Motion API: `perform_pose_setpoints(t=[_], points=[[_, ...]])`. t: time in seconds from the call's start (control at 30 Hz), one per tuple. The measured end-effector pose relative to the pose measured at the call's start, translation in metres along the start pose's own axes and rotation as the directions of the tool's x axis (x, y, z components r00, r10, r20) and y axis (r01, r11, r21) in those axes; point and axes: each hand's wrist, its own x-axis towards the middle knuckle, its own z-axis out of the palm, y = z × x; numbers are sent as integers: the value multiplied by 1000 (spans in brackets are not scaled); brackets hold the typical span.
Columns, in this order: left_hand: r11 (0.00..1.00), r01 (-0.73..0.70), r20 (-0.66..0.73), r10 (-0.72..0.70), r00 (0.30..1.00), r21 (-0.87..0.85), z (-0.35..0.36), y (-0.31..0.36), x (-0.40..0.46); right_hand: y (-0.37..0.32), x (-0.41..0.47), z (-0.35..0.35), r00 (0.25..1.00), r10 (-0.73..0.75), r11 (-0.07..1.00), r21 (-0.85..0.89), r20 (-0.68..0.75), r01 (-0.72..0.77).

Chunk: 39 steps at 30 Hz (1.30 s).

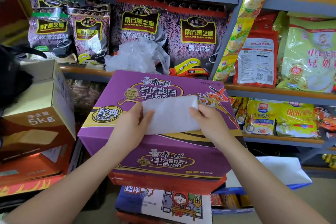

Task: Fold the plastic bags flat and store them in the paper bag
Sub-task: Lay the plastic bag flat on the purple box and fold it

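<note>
Plastic bag (pixel 171 114), folded to a flat white rectangle, lies on top of the purple box (pixel 145 151); I see the left hand (pixel 131 125) pinching its left edge, thumb on top; right hand (pixel 207 122) grips the right edge, fingers curled; both forearms reach forward; crumpled bags (pixel 138 58) sit on the shelf (pixel 85 70) behind.

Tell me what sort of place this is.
Probably a small grocery shop or its stockroom: metal shelves hold rows of packaged black sesame bags, and a sealed purple noodle carton sits on stacked boxes.
</note>
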Motion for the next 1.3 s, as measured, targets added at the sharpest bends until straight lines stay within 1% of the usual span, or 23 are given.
perform_pose_setpoints(t=[0.1, 0.17, 0.27, 0.3, 0.37, 0.4, 0.43, 0.5, 0.57, 0.67, 0.8, 0.87, 0.97, 1.0, 1.07, 1.1, 1.13, 1.2, 1.23, 1.27, 1.3], points=[[994, 28, 35, -32, 999, 107, 4, 4, 14, -3, 13, 5, 997, 56, 985, -163, -51, -64], [982, 46, 78, -61, 995, 182, 6, 6, 20, -3, 20, 8, 990, 101, 966, -228, -99, -121], [961, 86, 96, -115, 989, 261, 7, 11, 29, -2, 24, 12, 981, 84, 943, -305, -173, -134], [956, 55, 80, -82, 993, 289, 7, 13, 30, -2, 24, 13, 978, 74, 936, -325, -195, -135], [912, -122, 76, 100, 992, 391, 10, 8, 30, -2, 25, 14, 971, 72, 929, -339, -228, -149], [878, -198, 87, 178, 980, 435, 12, 5, 30, -3, 25, 15, 969, 69, 929, -338, -237, -149], [859, -244, 118, 214, 970, 449, 15, 3, 30, -4, 26, 15, 968, 67, 931, -334, -242, -148], [854, -290, 240, 202, 950, 431, 17, -1, 30, -6, 26, 15, 966, 79, 943, -295, -246, -152], [879, -288, 314, 170, 934, 380, 18, -5, 31, -8, 26, 13, 964, 100, 960, -232, -245, -159], [869, -319, 335, 193, 922, 378, 18, -10, 31, -8, 28, 14, 962, 103, 972, -178, -251, -151], [844, -368, 372, 221, 901, 391, 17, -14, 36, -7, 33, 20, 947, 91, 990, -74, -307, -119], [799, -409, 411, 226, 883, 440, 15, -16, 38, -6, 35, 20, 946, 97, 992, -49, -310, -118], [740, -446, 440, 224, 870, 504, 13, -15, 41, -3, 37, 19, 944, 156, 986, -16, -291, -168], [726, -453, 447, 221, 867, 518, 13, -14, 41, -3, 38, 18, 949, 153, 985, -37, -276, -169], [719, -453, 474, 193, 859, 527, 14, -14, 41, -6, 41, 16, 964, 116, 979, -135, -241, -152], [726, -446, 482, 180, 858, 523, 14, -13, 41, -10, 40, 15, 972, 87, 965, -222, -220, -137], [736, -436, 487, 166, 858, 517, 15, -12, 41, -14, 38, 15, 977, 27, 935, -341, -213, -100], [743, -424, 500, 139, 855, 518, 17, -12, 45, -25, 32, 22, 961, -207, 804, -591, -185, 59], [756, -404, 531, 88, 843, 516, 17, -11, 46, -28, 28, 28, 940, -315, 734, -662, -135, 151], [767, -382, 548, 47, 835, 515, 16, -10, 46, -28, 26, 37, 926, -374, 676, -701, -59, 228], [772, -372, 553, 31, 833, 516, 16, -10, 46, -26, 25, 44, 930, -366, 649, -708, 29, 277]])
